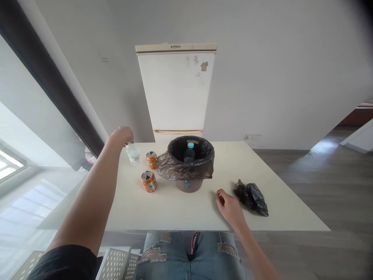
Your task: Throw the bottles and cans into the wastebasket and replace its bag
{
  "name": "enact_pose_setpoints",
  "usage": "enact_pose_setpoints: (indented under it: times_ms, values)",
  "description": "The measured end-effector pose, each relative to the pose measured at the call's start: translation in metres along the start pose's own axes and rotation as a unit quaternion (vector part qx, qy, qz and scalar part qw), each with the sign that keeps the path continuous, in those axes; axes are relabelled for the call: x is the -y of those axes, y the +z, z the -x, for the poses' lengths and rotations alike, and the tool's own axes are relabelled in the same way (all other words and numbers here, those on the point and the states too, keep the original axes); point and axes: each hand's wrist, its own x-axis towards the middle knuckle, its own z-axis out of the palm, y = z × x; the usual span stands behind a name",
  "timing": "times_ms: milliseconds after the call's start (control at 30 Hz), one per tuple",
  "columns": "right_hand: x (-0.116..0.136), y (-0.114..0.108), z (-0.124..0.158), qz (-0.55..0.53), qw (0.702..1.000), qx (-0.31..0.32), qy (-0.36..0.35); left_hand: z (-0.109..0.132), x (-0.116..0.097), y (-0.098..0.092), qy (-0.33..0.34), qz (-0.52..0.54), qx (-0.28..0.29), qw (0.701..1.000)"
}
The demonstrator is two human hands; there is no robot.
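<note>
At the table's far left, my left hand (123, 136) is closed around the top of a clear plastic bottle (133, 154), which stands nearly upright. Two orange drink cans, a farther can (152, 160) and a nearer can (149, 182), stand to its right. In the middle is a small bin (189, 185) lined with a black plastic bag (201, 169). A bottle with a teal cap (190, 152) sticks up inside the liner. My right hand (228, 204) rests on the table with fingers curled in, nothing visible in them. Beside it lies a crumpled black plastic bag (253, 197).
The pale table (175, 216) reaches to just above my legs. Behind it stands a white refrigerator (177, 89) against a grey wall. A wall socket (252, 137) is low at the back right. Perforated light plastic (113, 264) shows below the table at left.
</note>
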Motion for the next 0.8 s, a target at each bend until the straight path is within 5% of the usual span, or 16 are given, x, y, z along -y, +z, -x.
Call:
enact_pose_setpoints:
  times_ms: [100,200,300,400,533,800]
  values:
    - [0.000,0.000,0.000,-0.004,1.000,0.003,0.003,0.010,-0.031,-0.046,-0.052,-0.123,0.035,0.990]
    - [0.001,-0.002,-0.001,-0.008,1.000,0.007,0.004,0.041,-0.077,-0.093,0.059,-0.166,-0.111,0.978]
    - [0.002,-0.002,-0.002,-0.006,1.000,0.008,0.009,0.081,-0.121,-0.110,0.157,-0.126,-0.123,0.972]
    - [0.001,-0.002,-0.001,-0.011,1.000,0.013,0.015,0.110,-0.152,-0.091,0.238,-0.052,-0.048,0.969]
    - [0.000,-0.002,0.000,-0.019,1.000,0.019,0.013,0.128,-0.174,-0.037,0.305,-0.046,0.079,0.948]
    - [-0.001,0.000,-0.001,-0.017,1.000,0.020,0.016,0.121,-0.186,0.063,0.373,-0.129,0.279,0.876]
